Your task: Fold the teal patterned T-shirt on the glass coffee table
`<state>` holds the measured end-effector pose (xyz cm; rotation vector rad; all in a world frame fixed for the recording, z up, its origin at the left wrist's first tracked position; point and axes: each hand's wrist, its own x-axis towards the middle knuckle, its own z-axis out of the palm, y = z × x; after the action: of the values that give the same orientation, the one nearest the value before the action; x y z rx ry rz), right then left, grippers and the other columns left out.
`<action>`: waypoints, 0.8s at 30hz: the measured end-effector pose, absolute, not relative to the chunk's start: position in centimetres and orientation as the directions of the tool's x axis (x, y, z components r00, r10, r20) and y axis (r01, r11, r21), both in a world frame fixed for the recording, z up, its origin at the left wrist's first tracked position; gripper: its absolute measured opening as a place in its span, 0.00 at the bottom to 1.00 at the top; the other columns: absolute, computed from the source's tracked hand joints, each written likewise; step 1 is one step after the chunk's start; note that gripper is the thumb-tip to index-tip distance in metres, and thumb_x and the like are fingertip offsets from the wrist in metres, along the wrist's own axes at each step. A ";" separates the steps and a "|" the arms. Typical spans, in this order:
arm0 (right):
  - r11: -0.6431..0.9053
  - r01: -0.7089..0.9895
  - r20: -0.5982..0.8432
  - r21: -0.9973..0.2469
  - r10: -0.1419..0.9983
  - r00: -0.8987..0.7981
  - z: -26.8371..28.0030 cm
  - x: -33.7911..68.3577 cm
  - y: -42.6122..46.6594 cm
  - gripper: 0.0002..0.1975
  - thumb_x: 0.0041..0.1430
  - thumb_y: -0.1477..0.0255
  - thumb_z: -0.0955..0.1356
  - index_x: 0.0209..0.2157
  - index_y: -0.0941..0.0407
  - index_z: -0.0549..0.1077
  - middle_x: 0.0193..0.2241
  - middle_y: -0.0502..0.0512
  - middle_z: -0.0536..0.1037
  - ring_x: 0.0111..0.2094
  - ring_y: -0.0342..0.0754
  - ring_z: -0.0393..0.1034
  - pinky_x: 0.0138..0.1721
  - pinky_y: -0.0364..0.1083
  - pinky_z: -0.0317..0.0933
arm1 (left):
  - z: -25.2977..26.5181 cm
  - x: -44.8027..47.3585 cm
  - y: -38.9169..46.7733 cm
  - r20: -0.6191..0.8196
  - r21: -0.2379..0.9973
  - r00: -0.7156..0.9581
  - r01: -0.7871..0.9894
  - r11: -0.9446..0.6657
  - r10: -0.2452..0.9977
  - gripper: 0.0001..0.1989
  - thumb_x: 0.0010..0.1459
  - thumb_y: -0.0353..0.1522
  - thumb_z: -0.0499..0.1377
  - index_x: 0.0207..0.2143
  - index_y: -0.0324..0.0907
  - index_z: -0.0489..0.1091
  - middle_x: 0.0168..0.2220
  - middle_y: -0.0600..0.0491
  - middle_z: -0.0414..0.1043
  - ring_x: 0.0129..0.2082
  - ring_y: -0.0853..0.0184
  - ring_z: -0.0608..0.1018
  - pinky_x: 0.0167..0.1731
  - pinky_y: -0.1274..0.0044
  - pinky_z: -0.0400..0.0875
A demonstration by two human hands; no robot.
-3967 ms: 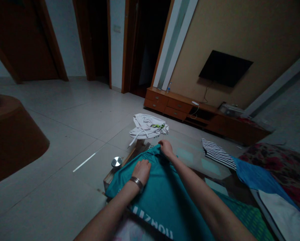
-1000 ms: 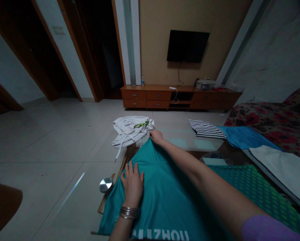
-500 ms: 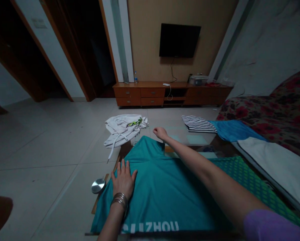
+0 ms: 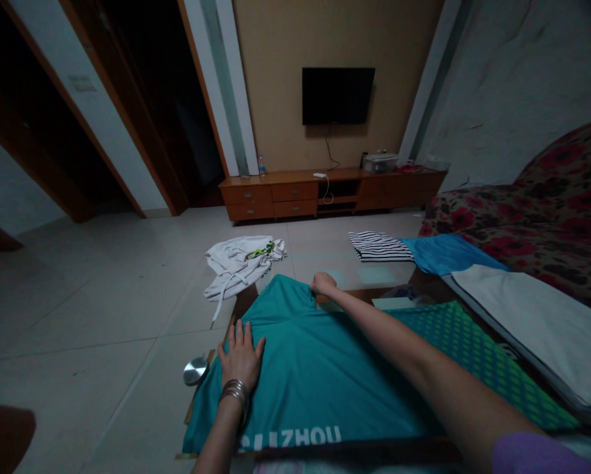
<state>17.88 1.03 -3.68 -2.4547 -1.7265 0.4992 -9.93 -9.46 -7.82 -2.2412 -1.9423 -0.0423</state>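
Pinching the far edge of the teal shirt (image 4: 315, 368), the right hand (image 4: 323, 284) is closed in a tight grip on the cloth, arm stretched out across it. Flat and spread, the left hand (image 4: 240, 355) presses down on the shirt near its left edge, fingers open and holding nothing, with bangles (image 4: 235, 390) at the wrist.

That shirt lies spread over the surface (image 4: 204, 388), covering most of it, with white lettering along its near edge. A green patterned cloth (image 4: 478, 362) lies to its right, touching it. Further right, a white folded cloth (image 4: 527, 329) lies beside a blue one (image 4: 448, 253), and a striped garment (image 4: 379, 247) sits at the far right corner. A white garment (image 4: 239, 263) lies crumpled at the far left corner. A small round metal lid (image 4: 195, 370) sits at the surface's left edge, just beside the left hand.
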 end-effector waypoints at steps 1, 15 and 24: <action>-0.361 0.894 -0.198 -0.264 0.928 0.316 -3.7 18.0 1.1 0.15 0.53 0.72 0.68 0.42 0.62 0.77 0.43 0.67 0.78 0.42 0.53 0.74 0.34 0.41 0.63 | -7.8 -9.9 -9.5 0.140 -0.115 0.149 0.984 -0.133 0.979 0.30 0.65 0.44 0.40 0.64 0.38 0.54 0.67 0.45 0.45 0.65 0.54 0.52 0.58 0.54 0.53; -0.307 0.898 -0.113 -0.314 0.952 0.286 -4.1 17.0 -0.4 0.18 0.56 0.75 0.66 0.50 0.58 0.70 0.44 0.62 0.77 0.46 0.50 0.72 0.39 0.42 0.61 | -7.9 -9.9 -9.4 0.132 -0.117 0.144 0.985 -0.128 0.981 0.30 0.65 0.44 0.39 0.64 0.39 0.54 0.67 0.45 0.43 0.66 0.54 0.51 0.58 0.54 0.52; -0.273 0.922 -0.074 -0.275 0.962 0.262 -3.8 17.4 -0.2 0.16 0.60 0.66 0.66 0.43 0.61 0.75 0.44 0.69 0.76 0.46 0.53 0.71 0.40 0.43 0.61 | -7.4 -9.6 -9.6 0.106 -0.097 0.131 0.988 -0.121 0.986 0.31 0.65 0.44 0.39 0.64 0.38 0.53 0.67 0.44 0.42 0.66 0.54 0.50 0.59 0.54 0.52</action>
<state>17.44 -0.18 -3.85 -2.3503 -1.7759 0.3384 -9.62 -9.59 -7.35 -2.2509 -1.9812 -0.0232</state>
